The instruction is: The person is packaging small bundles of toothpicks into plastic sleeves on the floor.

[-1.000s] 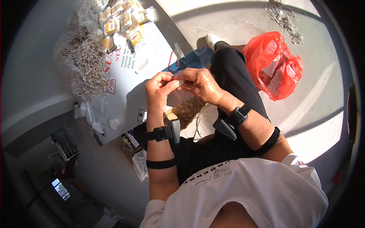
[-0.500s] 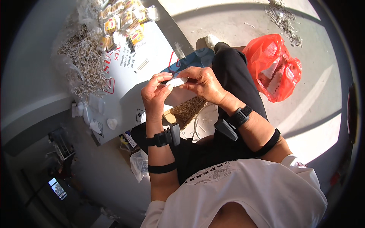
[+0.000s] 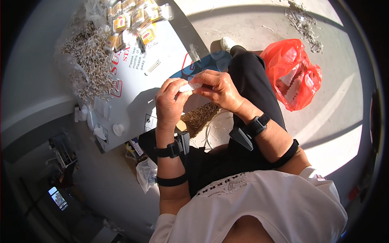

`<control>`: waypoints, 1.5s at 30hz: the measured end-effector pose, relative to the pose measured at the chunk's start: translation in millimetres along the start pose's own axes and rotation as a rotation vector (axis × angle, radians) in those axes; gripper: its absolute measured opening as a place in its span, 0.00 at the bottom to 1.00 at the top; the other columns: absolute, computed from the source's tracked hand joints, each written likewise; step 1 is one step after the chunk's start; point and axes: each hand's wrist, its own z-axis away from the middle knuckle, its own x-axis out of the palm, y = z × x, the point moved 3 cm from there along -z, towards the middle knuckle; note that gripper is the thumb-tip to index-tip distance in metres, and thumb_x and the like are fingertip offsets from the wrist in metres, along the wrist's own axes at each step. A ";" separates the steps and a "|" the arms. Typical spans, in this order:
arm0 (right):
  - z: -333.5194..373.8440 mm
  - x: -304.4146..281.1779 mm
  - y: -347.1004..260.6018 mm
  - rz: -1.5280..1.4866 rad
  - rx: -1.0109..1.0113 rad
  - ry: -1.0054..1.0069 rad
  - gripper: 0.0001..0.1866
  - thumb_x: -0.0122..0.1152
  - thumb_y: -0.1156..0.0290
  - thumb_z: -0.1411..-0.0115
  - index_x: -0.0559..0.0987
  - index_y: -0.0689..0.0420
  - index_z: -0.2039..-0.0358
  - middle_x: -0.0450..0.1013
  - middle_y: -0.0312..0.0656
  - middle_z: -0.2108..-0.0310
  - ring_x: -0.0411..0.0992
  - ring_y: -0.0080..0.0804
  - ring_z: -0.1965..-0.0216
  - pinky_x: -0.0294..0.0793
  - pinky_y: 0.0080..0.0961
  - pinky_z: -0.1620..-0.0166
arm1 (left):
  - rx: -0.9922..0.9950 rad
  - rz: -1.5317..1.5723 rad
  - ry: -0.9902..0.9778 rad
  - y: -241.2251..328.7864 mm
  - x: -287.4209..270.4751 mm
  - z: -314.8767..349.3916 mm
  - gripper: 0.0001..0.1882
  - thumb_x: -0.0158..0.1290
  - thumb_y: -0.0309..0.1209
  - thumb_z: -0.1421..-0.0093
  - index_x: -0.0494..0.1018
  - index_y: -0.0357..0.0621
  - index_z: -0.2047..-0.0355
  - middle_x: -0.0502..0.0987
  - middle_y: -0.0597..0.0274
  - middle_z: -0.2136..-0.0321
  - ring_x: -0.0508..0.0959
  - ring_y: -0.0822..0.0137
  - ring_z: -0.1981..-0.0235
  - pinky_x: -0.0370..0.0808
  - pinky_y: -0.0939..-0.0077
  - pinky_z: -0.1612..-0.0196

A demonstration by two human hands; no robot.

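Between my two hands is a small bundle of cotton swabs [image 3: 189, 87], its white cotton tips facing up. My left hand [image 3: 169, 103] pinches its left end with thumb and fingers. At the other end, the thumb and bent fingers of my right hand [image 3: 221, 90] grip it, covering part of it. Both hands are above the near edge of the white table [image 3: 164, 46]. Below them, partly hidden by my hands, stands a cardboard box [image 3: 206, 126] holding many loose swabs. A few single swabs [image 3: 154, 65] lie on the table beyond my left hand.
A large heap of loose cotton swabs [image 3: 91, 60] in clear plastic lies at the table's far left. Beside it are several yellow-labelled swab packs [image 3: 121, 23]. White containers [image 3: 118, 129] stand at the near-left corner. On the floor at right is a red plastic bag [image 3: 298, 75].
My left hand has shifted slightly right and its fingers have curled further over the bundle, hiding more of its left end. My right hand stays nearly in place.
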 end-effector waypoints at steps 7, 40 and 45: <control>-0.2 7.0 -3.1 0.227 -0.201 0.053 0.14 0.66 0.83 0.50 0.76 0.62 0.62 0.76 0.46 0.65 0.77 0.43 0.65 0.78 0.29 0.65 | 0.101 -0.089 0.021 -6.0 3.3 1.2 0.18 0.58 0.13 0.56 0.75 0.38 0.63 0.77 0.56 0.67 0.78 0.56 0.65 0.76 0.68 0.62; -5.8 3.3 -7.7 -0.153 0.406 0.089 0.11 0.64 0.71 0.49 0.78 0.65 0.69 0.74 0.42 0.80 0.69 0.20 0.78 0.70 0.22 0.73 | -0.185 0.149 0.049 0.5 15.7 -8.5 0.08 0.52 0.16 0.54 0.75 0.33 0.72 0.77 0.54 0.76 0.77 0.65 0.76 0.73 0.74 0.72; -4.2 6.0 -6.1 -0.207 0.310 0.101 0.04 0.62 0.76 0.44 0.77 0.63 0.69 0.68 0.29 0.81 0.62 0.10 0.79 0.60 0.12 0.76 | -0.118 0.169 0.036 -5.1 13.0 -8.8 0.11 0.47 0.14 0.53 0.76 0.31 0.70 0.78 0.53 0.74 0.79 0.64 0.74 0.76 0.75 0.70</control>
